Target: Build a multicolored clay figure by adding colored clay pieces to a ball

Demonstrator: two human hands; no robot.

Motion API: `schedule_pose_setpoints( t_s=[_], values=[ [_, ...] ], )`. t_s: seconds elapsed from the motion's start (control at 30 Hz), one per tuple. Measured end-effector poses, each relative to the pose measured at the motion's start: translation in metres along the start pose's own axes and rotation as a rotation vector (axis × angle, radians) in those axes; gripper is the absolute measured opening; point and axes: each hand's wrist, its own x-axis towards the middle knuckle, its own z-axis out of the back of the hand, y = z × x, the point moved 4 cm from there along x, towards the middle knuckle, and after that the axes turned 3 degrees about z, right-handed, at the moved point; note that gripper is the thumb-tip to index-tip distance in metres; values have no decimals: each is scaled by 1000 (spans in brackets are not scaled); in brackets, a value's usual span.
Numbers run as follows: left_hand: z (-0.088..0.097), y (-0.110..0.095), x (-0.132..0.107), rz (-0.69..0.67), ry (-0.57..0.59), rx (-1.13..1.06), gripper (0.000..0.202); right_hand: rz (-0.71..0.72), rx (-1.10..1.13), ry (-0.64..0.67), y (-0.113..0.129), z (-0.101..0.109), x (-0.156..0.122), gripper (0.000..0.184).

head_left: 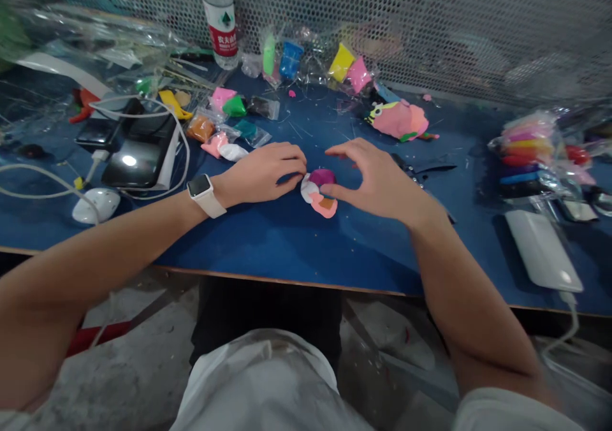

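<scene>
On the blue table in front of me lies a small piece of modelling clay (324, 208) in purple, white, pink and brown. My left hand (268, 171) is at its left side, with thumb and fingertips closed together at the white edge. Whether they pinch it firmly is partly hidden. My right hand (377, 179) arches over the right side, its thumb and fingers spread wide. Its thumb tip touches or hovers just over the clay, near the purple part. A pink clay figure (400, 120) with an eye and a yellow edge lies beyond my right hand.
Small clay packets (234, 106) lie beyond my left hand. A water bottle (221, 26) stands near the mesh panel (430, 29). Phones (141, 153) and a white cable are at left. At right are a bag of coloured clay (528, 150) and a white power bank (544, 250).
</scene>
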Motion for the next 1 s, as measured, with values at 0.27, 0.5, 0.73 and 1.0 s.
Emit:
schedule_pose_setpoints(
  t_s=[0.27,0.5,0.73,1.0],
  values=[
    [0,-25,-12,-262,208,94,33,382,-22,110,-11,-24,-16,94],
    [0,-15,-20,-146,173,-125,35,344,104,162,-18,-39,-16,101],
    [-3,-16,-19,-90,240,-202,38,227,157,245,-17,-38,-16,103],
    [-1,-22,-20,-93,246,-155,39,269,187,208,-19,-42,-19,96]
  ],
)
